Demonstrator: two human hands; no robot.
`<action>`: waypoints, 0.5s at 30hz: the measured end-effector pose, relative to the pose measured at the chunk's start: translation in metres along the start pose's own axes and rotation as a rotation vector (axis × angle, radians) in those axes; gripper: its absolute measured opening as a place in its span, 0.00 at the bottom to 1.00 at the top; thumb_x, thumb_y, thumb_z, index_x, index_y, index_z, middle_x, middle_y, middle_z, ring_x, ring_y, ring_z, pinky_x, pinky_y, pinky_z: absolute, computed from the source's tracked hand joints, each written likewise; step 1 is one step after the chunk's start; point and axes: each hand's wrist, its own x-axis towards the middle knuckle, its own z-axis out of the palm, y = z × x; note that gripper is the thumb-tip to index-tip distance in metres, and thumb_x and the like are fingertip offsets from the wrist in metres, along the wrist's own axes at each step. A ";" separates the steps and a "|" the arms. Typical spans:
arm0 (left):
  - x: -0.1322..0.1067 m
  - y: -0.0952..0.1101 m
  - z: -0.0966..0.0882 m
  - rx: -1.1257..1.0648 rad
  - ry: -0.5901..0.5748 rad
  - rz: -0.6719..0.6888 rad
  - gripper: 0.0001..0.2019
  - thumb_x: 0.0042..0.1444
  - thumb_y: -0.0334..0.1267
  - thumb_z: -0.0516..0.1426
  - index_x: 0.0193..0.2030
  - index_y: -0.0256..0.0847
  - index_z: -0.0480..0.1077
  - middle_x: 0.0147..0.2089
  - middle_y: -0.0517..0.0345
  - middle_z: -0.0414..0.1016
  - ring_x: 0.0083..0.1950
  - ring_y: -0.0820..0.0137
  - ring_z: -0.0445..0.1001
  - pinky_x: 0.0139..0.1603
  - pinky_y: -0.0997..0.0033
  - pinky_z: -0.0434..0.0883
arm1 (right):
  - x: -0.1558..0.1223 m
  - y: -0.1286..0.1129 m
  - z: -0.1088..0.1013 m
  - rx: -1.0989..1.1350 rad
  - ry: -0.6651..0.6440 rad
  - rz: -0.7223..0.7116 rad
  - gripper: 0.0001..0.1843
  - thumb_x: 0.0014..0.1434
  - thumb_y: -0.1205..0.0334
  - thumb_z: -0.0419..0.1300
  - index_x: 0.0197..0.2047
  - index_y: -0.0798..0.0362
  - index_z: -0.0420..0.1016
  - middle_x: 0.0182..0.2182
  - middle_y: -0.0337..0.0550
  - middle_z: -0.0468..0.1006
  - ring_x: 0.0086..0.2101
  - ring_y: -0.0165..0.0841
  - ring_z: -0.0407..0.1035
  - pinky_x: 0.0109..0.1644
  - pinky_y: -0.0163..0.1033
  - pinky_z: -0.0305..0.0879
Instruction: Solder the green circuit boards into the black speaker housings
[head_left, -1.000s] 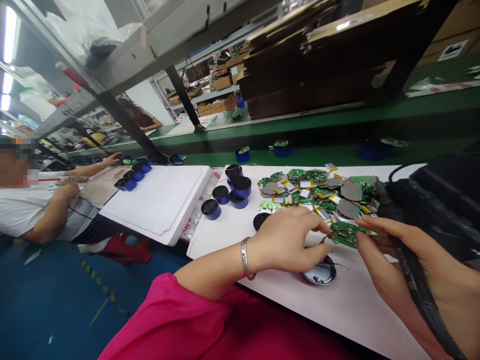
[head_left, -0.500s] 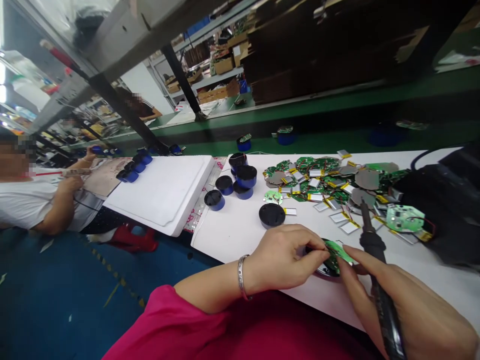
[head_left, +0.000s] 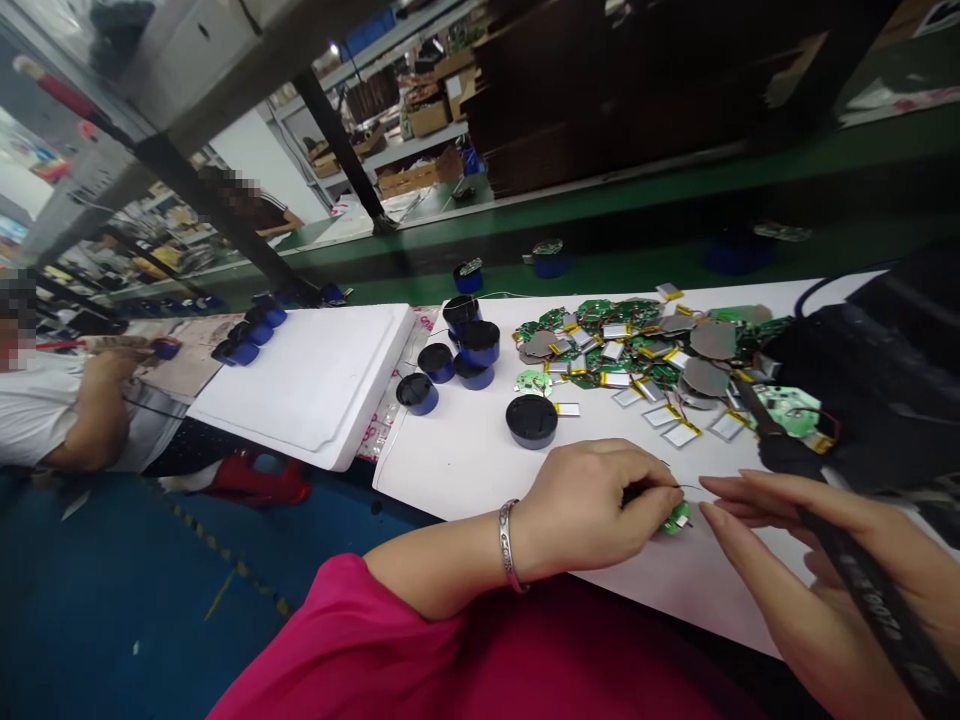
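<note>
Near the left end of the white workbench [head_left: 450, 470] stand blue round housings with black caps [head_left: 436, 362], and a black round housing [head_left: 531, 420] sits closer to the front edge. Beside it, the left hand [head_left: 592, 505] is closed in a pinch on a small green circuit board [head_left: 675, 518] near the front edge, with a thin wire [head_left: 684, 487] running from it. Behind lies a heap of circuit boards and pouch batteries [head_left: 630, 350]. To the right, the right hand [head_left: 817, 560] grips a soldering iron [head_left: 862, 570] by its handle.
</note>
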 end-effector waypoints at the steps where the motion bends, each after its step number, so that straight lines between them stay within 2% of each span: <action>1: 0.000 0.000 0.000 0.006 0.001 0.011 0.08 0.60 0.35 0.55 0.37 0.36 0.75 0.40 0.55 0.80 0.43 0.71 0.76 0.46 0.75 0.72 | 0.000 -0.002 0.001 0.010 -0.015 0.019 0.28 0.54 0.30 0.52 0.46 0.41 0.72 0.39 0.25 0.74 0.34 0.26 0.71 0.28 0.35 0.63; 4: 0.000 0.001 0.000 0.023 -0.017 0.040 0.09 0.59 0.34 0.54 0.36 0.35 0.75 0.40 0.55 0.80 0.43 0.71 0.76 0.47 0.75 0.72 | 0.001 -0.003 0.002 0.008 -0.023 0.003 0.28 0.55 0.29 0.51 0.44 0.42 0.71 0.39 0.25 0.74 0.36 0.27 0.71 0.32 0.36 0.65; 7: 0.000 0.003 -0.001 0.027 -0.036 0.030 0.08 0.59 0.34 0.55 0.37 0.36 0.75 0.41 0.55 0.80 0.44 0.70 0.76 0.47 0.74 0.72 | 0.002 0.000 0.002 -0.028 0.086 -0.101 0.25 0.58 0.32 0.52 0.45 0.43 0.71 0.36 0.26 0.74 0.34 0.26 0.70 0.34 0.35 0.63; 10: 0.002 0.005 -0.002 0.019 -0.050 0.009 0.08 0.60 0.35 0.55 0.39 0.37 0.75 0.40 0.57 0.80 0.43 0.71 0.76 0.46 0.74 0.72 | 0.005 0.001 0.003 -0.012 0.137 -0.137 0.22 0.60 0.38 0.56 0.49 0.44 0.70 0.37 0.29 0.74 0.33 0.27 0.70 0.34 0.34 0.62; 15: 0.004 0.004 0.000 -0.019 -0.061 -0.025 0.06 0.59 0.35 0.56 0.36 0.38 0.75 0.39 0.58 0.79 0.42 0.71 0.76 0.45 0.75 0.71 | 0.007 0.002 0.007 -0.029 0.148 -0.134 0.22 0.60 0.38 0.56 0.51 0.43 0.70 0.36 0.28 0.74 0.31 0.23 0.68 0.31 0.32 0.61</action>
